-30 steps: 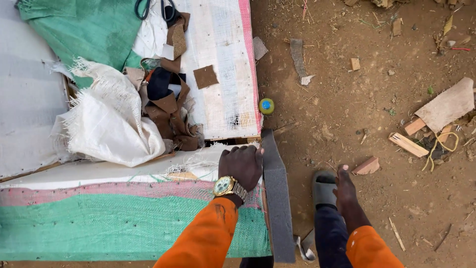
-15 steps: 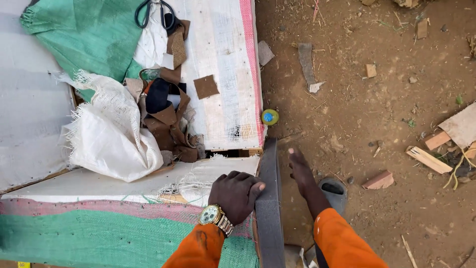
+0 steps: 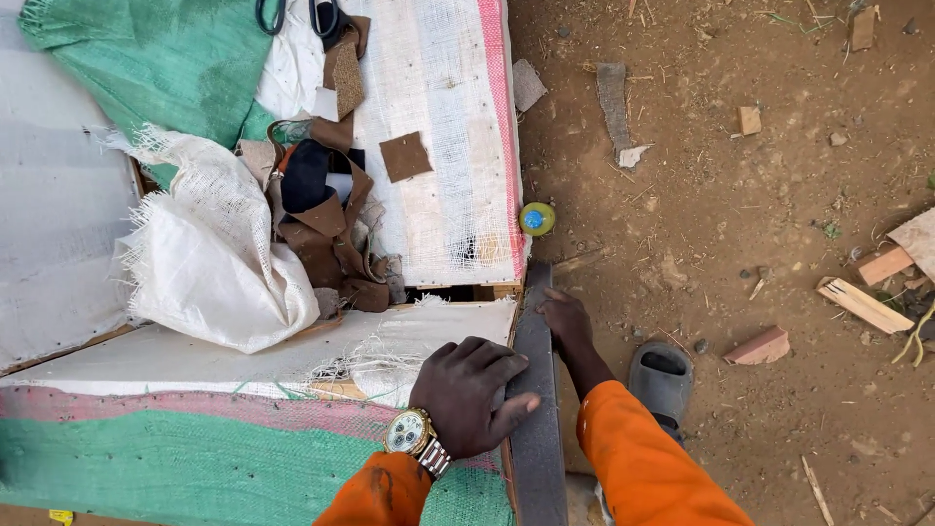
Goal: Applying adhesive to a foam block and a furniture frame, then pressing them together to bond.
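Note:
A long dark grey strip [image 3: 538, 438] runs down the right edge of a wooden frame covered in white, pink and green woven sacking [image 3: 195, 468]. My left hand [image 3: 472, 394], with a wristwatch and an orange sleeve, lies flat on the frame's corner, its thumb on the strip. My right hand [image 3: 567, 319] is at the strip's upper part, fingers curled against its edge. Above the hands, brown leather scraps [image 3: 326, 234] and a crumpled white sack [image 3: 214, 263] fill a gap in the frame.
Scissors [image 3: 292, 15] and a green sack [image 3: 156, 68] lie at the top left. On the dirt ground to the right are a small green and blue ball [image 3: 537, 218], a grey slipper [image 3: 662, 375], wood offcuts [image 3: 862, 302] and a brick piece [image 3: 760, 346].
My right hand has come up from the ground by the slipper onto the strip's edge. My left hand has slid down the frame's corner and spread flat. The view has shifted.

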